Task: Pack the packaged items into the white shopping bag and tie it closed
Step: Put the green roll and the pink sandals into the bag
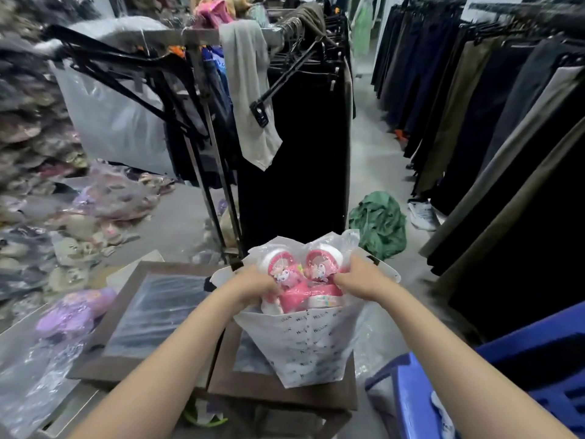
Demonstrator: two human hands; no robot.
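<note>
Both my left hand [258, 285] and right hand [359, 278] grip the wrapped pink sandals [300, 277]; I'd push them straight down inside the white bag [304, 346].

A dark brown wooden desk [136, 372] with see-through glass panes set in its top stands in the middle. A white plastic shopping bag with small grey printed words [304, 340] stands upright on the right part of the desk top. A clear plastic pack with light purple slippers inside [74, 312] lies at the left edge of the desk.

The grey concrete floor [376, 160] runs away between the clothes racks. A crumpled green cloth [380, 223] lies on the floor past the bag. A white printed plastic bag [422, 213] lies flat on the floor just to its right. A big heap of packed slippers in clear bags [104, 204] covers the floor on the left.
</note>
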